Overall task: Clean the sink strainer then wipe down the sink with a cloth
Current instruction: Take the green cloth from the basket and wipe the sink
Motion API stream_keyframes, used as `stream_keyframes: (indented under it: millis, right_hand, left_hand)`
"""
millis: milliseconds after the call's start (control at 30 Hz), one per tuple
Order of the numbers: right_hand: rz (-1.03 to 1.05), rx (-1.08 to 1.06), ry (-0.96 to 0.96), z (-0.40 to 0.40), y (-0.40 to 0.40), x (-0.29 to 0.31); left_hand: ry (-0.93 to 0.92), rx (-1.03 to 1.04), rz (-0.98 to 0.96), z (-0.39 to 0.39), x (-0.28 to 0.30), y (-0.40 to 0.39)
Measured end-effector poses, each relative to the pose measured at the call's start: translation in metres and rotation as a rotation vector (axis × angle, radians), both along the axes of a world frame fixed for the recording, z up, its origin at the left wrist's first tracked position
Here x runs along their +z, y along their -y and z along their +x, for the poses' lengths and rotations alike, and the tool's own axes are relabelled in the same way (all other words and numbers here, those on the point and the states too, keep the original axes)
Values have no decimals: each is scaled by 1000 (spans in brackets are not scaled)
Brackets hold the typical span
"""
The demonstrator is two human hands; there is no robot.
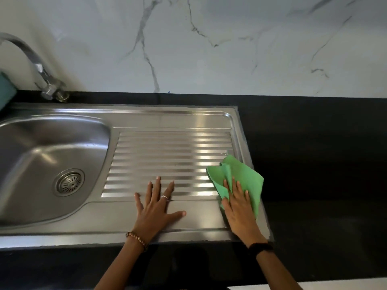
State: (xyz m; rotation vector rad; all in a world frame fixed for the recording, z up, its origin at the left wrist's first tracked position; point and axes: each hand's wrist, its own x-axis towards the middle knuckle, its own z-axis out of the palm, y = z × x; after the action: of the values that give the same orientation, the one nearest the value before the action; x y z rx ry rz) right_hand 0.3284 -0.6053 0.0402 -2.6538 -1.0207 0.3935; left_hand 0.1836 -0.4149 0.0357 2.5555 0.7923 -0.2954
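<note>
A stainless steel sink (62,233) fills the left and middle, with a ribbed drainboard (167,155) on its right half. The round metal strainer (69,182) sits in the drain at the bottom of the basin. A crumpled green cloth (240,174) lies on the right edge of the drainboard, partly over the black counter. My right hand (238,208) presses flat on the cloth with straight fingers. My left hand (156,208) rests flat, fingers spread, on the front of the drainboard, holding nothing.
A chrome tap (39,70) stands at the back left of the sink. A teal object (6,88) shows at the left edge. Black countertop (314,164) stretches to the right, with a white marble wall (209,49) behind.
</note>
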Motion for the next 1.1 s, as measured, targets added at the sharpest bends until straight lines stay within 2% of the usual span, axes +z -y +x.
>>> stream_keyframes:
  millis: [67, 200, 400, 500, 867, 1000, 1100]
  right_hand:
    - [-56, 58, 107, -19, 8, 3]
    - [-76, 28, 18, -15, -2, -6]
    - [-92, 183, 76, -5, -89, -4]
    - [3, 202, 30, -24, -125, -2]
    - [108, 374, -43, -89, -223, -10]
    - [112, 471, -27, -106, -246, -13]
    - [89, 627, -10, -118, -257, -13]
  left_hand:
    - [-4, 9, 5, -8, 1, -5]
    - [-24, 89, -18, -27, 5, -23]
    - [-83, 225, 4, -59, 6, -57]
    - [-89, 290, 26, -75, 3, -70]
    - [105, 403, 11, -103, 7, -94]
    - [89, 409, -5, -116, 3, -110]
    - [68, 380, -19, -117, 0, -114]
